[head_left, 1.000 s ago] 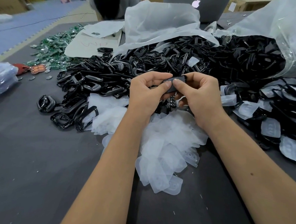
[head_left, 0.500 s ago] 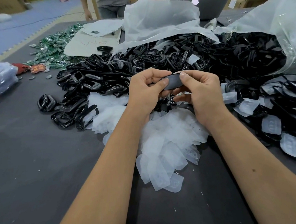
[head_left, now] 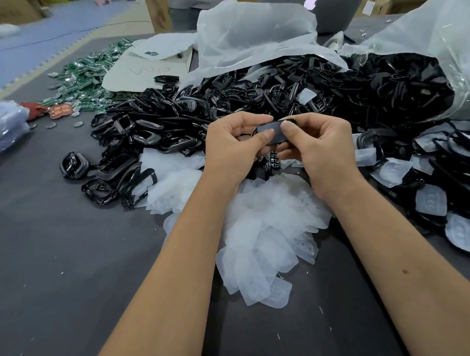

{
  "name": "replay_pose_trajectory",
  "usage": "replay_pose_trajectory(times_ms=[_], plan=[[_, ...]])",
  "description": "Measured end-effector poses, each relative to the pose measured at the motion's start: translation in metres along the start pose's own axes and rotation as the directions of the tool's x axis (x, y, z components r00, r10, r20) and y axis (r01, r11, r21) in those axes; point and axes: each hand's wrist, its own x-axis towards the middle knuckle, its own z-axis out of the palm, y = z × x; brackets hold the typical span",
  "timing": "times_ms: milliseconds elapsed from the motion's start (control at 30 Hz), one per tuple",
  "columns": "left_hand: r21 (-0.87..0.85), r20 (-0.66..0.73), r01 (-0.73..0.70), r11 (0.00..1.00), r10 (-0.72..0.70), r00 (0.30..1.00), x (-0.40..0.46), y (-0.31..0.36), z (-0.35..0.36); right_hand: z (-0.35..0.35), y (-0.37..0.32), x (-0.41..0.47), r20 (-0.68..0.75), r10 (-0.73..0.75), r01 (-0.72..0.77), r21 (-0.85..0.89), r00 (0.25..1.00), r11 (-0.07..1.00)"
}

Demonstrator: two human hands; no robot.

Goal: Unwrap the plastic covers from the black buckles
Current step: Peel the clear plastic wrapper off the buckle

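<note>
Both hands hold one wrapped black buckle [head_left: 274,132] above the table's middle. My left hand [head_left: 234,145] pinches its left end with thumb and fingers. My right hand [head_left: 318,149] pinches its right end, thumb on the cloudy plastic cover. Behind the hands spreads a big heap of bare black buckles [head_left: 204,113]. Wrapped buckles [head_left: 431,199] lie at the right. Below my wrists sits a pile of empty plastic covers [head_left: 266,228].
A large clear bag [head_left: 439,52] spills buckles at the back right. Green parts [head_left: 83,80] and cardboard [head_left: 141,69] lie at the back left, a plastic bundle [head_left: 2,130] at the left edge. A laptop [head_left: 319,8] and a standing person [head_left: 188,6] are behind.
Both hands have risen slightly with the buckle and my thumbs have shifted on its cover. The person at the back has straightened up.
</note>
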Motion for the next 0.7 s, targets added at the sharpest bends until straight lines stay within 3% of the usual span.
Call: replay_pose_trajectory(times_ms=[100,167,267,367,533,700], plan=[[0.018,-0.012,0.015,1.0,-0.015,1.0,0.0003,0.0005,0.0006,0.0012,-0.0001,0.0001,-0.008,-0.006,0.006,-0.056,1.0,0.998],[0.045,-0.037,0.02,0.999,-0.018,0.999,-0.0002,-0.0003,0.0017,0.0009,0.0015,0.0,-0.035,-0.059,0.051,-0.188,0.998,0.981],[0.105,-0.162,0.015,0.994,0.002,0.987,0.001,-0.0017,-0.0008,-0.0002,0.0028,-0.0019,-0.04,-0.125,0.103,-0.351,0.991,0.931],[0.125,-0.256,0.008,0.992,0.024,0.966,0.0029,-0.0032,-0.0051,0.0003,0.0026,-0.0044,-0.035,-0.135,0.115,-0.346,0.99,0.931],[0.263,-0.25,-0.075,0.962,0.143,0.958,-0.0007,-0.0017,0.0,0.0044,0.0038,-0.0053,-0.058,-0.118,0.097,-0.275,0.991,0.957],[0.288,-0.252,-0.065,0.956,0.141,0.957,-0.0001,-0.001,-0.0003,0.0052,0.0048,-0.0056,-0.056,-0.082,0.067,-0.241,0.995,0.968]])
